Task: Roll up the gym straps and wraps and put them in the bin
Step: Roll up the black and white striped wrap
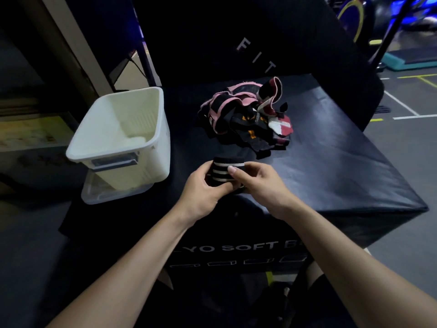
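A black wrap with white stripes (pixel 224 170), partly rolled, sits between my two hands near the front of the black soft box (pixel 343 162). My left hand (pixel 203 190) grips its left side with curled fingers. My right hand (pixel 262 185) holds the right side, thumb pressed on top of the roll. Behind them lies a tangled pile of straps and wraps (pixel 248 117) in pink, black, orange, dark red and white. The white plastic bin (pixel 156 114) stands at the left of the box top, and nothing shows inside it.
The bin rests on a clear plastic lid (pixel 101 195) at the box's left front corner. A black padded panel with white letters (pixel 255 53) rises behind the pile. Gym floor with painted lines (pixel 406 110) lies to the right, below the box edge.
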